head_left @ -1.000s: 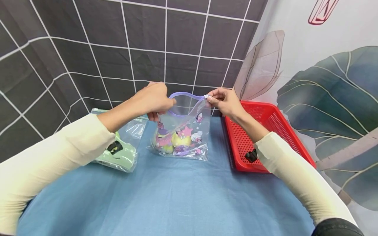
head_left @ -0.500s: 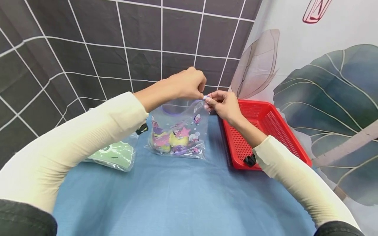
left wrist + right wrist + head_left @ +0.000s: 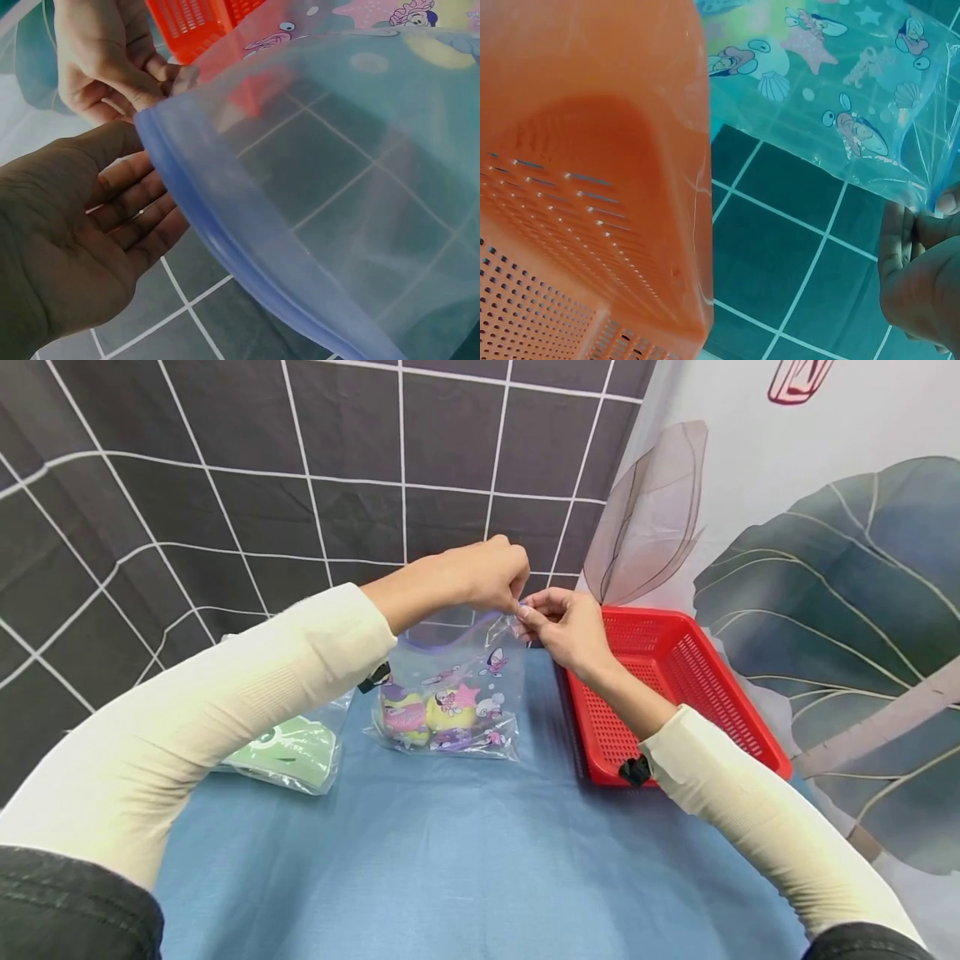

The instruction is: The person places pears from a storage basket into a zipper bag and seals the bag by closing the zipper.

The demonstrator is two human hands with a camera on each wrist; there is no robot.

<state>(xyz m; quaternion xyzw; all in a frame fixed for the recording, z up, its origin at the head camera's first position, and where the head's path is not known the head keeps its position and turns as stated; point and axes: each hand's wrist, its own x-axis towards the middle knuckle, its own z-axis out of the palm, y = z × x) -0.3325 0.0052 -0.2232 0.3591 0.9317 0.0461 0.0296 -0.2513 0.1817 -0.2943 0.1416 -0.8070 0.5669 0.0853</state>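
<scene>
A clear zip bag [image 3: 491, 702] with a purple top strip and cartoon prints stands upright on the blue cloth. Soft-looking yellow [image 3: 450, 712] and pink shapes show inside it, their kind unclear through the print. At the bag's top right corner my right hand [image 3: 573, 631] pinches the edge between thumb and fingers. My left hand [image 3: 487, 575] reaches across and pinches the same corner, fingertips against those of the right. In the left wrist view the purple strip [image 3: 225, 247] runs away from both hands, and its end is covered by fingers.
A red perforated basket [image 3: 750, 727] stands to the right, under my right forearm. Left of the zip bag lies another clear bag with a flat green item [image 3: 288, 752], partly hidden by my left sleeve. A dark gridded curtain [image 3: 352, 435] hangs behind.
My left hand has moved from the left side of the bag's mouth to the right corner and grips there. My right hand keeps its pinch; the white slider seen earlier is now covered.
</scene>
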